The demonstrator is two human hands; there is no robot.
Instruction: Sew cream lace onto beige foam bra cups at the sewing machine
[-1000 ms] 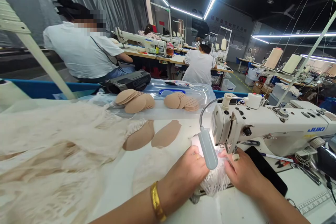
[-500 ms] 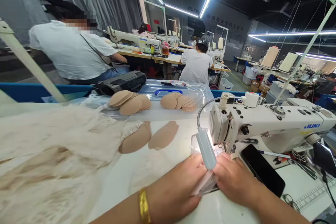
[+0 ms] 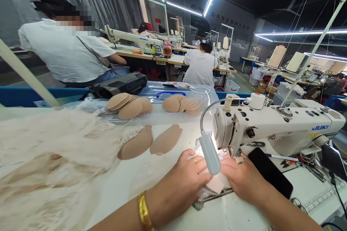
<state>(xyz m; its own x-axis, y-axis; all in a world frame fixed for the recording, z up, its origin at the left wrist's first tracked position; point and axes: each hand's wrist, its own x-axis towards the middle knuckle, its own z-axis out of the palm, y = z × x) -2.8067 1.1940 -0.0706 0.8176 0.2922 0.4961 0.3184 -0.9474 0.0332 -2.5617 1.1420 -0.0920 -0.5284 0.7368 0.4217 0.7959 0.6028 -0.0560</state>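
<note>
A small pale pink fabric piece point(image 3: 216, 184) lies on the needle plate of a white sewing machine point(image 3: 282, 126), below its needle end. My left hand point(image 3: 187, 175), with a ring and a gold bracelet, grips the cloth from the left, its fingertips partly behind the grey lamp head point(image 3: 210, 155). On the other side my right hand point(image 3: 241, 173) has its closed fingers on the same cloth, close to the presser foot area. The lamp head hides the middle of the cloth and the needle point.
Two beige cup-shaped pads point(image 3: 166, 139) lie left of the machine, beside a heap of cream lace fabric point(image 3: 54, 144). Stacked beige pads point(image 3: 131, 106) rest on a clear plastic box point(image 3: 154, 90). A black phone point(image 3: 271, 173) and small tools lie at right. Co-workers sit ahead.
My left hand has shifted its hold, its fingers now more spread and raised. The pink cloth shows more between the hands. The whole view has moved slightly.
</note>
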